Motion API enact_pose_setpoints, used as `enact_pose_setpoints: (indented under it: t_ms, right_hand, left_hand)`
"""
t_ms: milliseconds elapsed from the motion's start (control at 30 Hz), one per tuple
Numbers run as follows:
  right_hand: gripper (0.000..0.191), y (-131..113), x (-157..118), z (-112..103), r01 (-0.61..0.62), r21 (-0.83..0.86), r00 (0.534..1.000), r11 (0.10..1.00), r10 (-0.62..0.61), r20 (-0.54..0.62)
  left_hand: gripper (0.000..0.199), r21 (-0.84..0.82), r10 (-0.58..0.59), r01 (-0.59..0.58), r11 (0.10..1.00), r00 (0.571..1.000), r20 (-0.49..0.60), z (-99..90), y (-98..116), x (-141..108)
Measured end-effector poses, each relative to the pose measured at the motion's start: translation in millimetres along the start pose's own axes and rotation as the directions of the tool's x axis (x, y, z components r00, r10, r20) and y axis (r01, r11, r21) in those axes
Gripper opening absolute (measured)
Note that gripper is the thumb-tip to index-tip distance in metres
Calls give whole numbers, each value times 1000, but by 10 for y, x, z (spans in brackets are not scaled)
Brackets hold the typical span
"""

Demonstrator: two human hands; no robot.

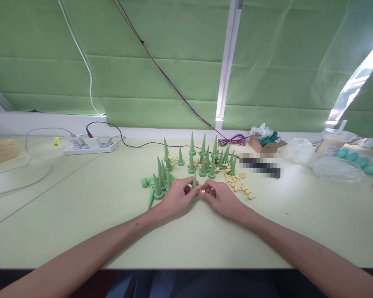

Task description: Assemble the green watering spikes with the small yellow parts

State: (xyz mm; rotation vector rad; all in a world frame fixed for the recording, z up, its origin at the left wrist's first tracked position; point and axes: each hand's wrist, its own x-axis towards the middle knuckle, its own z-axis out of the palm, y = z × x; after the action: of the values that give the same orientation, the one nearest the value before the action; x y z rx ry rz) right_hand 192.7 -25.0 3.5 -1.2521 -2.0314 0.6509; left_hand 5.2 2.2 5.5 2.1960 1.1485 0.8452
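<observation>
Here at the front of the desk [112, 231], gripping a green cone [194, 181] in the left hand [179, 194], thumb and fingers closed in around its lower part, tip pointing straight up. And over to the right hand [221, 198]: drawn nearly closed at the fingertips, pinching a small yellow piece [202, 191] just beside the cone. Best to hold that cone low and steady, no squeezing up at the slim tip, no tilting. Better still to pinch the yellow piece lightly by its edges, turning it in view, wrists resting, elbows clear of the standing cones [211, 169] beyond. Handy, too, having loose yellow pieces [244, 188] within easy reach of the right hand. Now for the tricky viewing: most of the pinched piece covered by fingertips, the cone's base partly behind the left thumb. Impossible to tell whether touching the desk or lifted slightly; equally hard to judge any contact between piece and cone. More yellow bits half-hidden among the crowded cones, a dark object lost under a pixelated patch [264, 167], and both forearms cut off below.
</observation>
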Motion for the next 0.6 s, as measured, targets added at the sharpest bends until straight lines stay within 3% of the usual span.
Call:
enact_pose_setpoints:
  t_ms: [600]
  right_hand:
    - [16, 39, -14, 18, 37, -12, 999, 999, -37, 10]
  left_hand:
    - [32, 66, 42, -42, 997, 999, -2, -1, 21, -21]
